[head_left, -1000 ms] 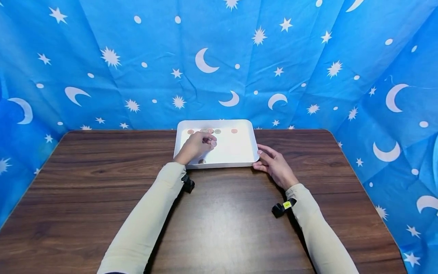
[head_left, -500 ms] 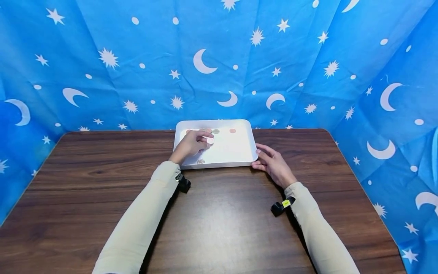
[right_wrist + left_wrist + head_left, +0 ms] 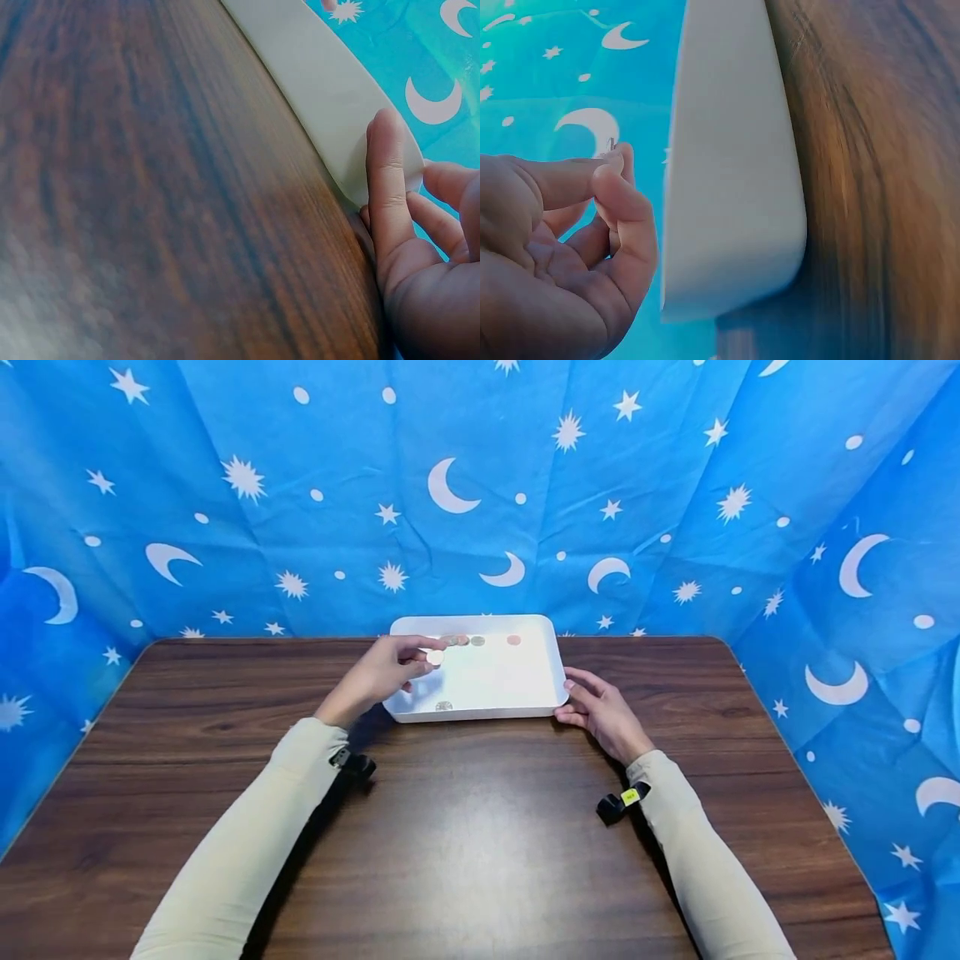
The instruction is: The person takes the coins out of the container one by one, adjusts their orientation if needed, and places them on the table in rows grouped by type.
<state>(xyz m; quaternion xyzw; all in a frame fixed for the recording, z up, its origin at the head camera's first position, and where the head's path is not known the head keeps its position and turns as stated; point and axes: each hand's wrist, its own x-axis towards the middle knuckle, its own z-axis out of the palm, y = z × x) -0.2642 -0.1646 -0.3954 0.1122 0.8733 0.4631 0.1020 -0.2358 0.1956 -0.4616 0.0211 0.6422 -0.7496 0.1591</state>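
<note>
My left hand [image 3: 382, 670] pinches a pale round coin [image 3: 435, 657] between thumb and fingertips, above the left side of a shallow white tray [image 3: 498, 712]. In the left wrist view only a thin edge of the coin [image 3: 612, 143] shows at the fingertips. My right hand [image 3: 603, 717] holds the tray's near right corner, its fingers on both sides of that corner. In the right wrist view one finger [image 3: 388, 176] lies along the tray's near wall. Inside the tray, several coins lie along the back, among them a reddish coin [image 3: 513, 641], and a silvery coin [image 3: 444, 706] sits near the front.
The tray stands at the back of a dark wood table [image 3: 480, 827]. Behind the table hangs a blue cloth [image 3: 360, 460] with white moons and stars, which also runs along the sides. A black wrist camera [image 3: 352, 764] is strapped to the left forearm.
My left hand has moved left and slightly up with the coin, from over the tray's middle toward its left edge. My right hand has stayed at the corner.
</note>
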